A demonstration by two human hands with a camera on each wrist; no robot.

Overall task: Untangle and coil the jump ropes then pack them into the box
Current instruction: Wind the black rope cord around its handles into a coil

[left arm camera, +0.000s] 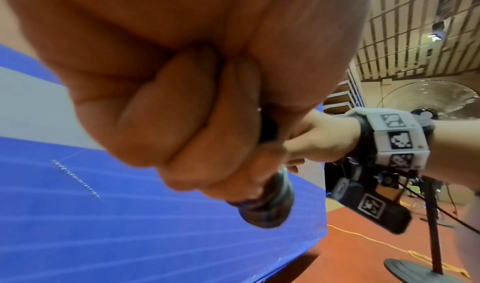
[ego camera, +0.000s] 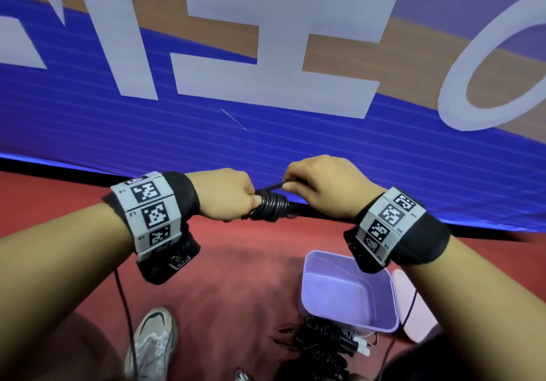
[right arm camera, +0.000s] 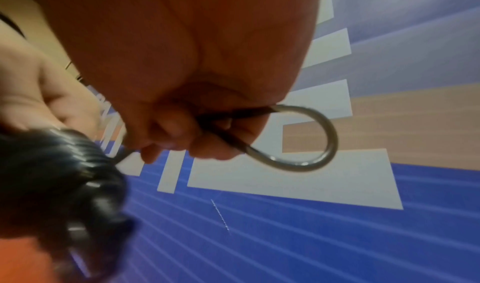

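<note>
My left hand (ego camera: 233, 196) grips a black jump rope bundle (ego camera: 270, 204), wound in tight turns around its middle. Its curled fingers (left arm camera: 182, 111) close round the bundle's dark end (left arm camera: 265, 203). My right hand (ego camera: 310, 184) pinches the rope's free end just right of the coil. In the right wrist view that hand (right arm camera: 182, 123) pinches a small loop of rope (right arm camera: 306, 139) beside the coiled bundle (right arm camera: 59, 170). On the floor, an open purple box (ego camera: 345, 292) stands below my right wrist. A tangle of more black ropes (ego camera: 319, 345) with white-tipped handles lies at its near side.
A blue banner with large white letters (ego camera: 266, 132) stands in front, its dark bottom edge level with my hands. The floor (ego camera: 242, 262) is red. My grey shoe (ego camera: 153, 342) is at lower left, by a thin black cable (ego camera: 124, 301). A black stand (left arm camera: 431, 226) is off right.
</note>
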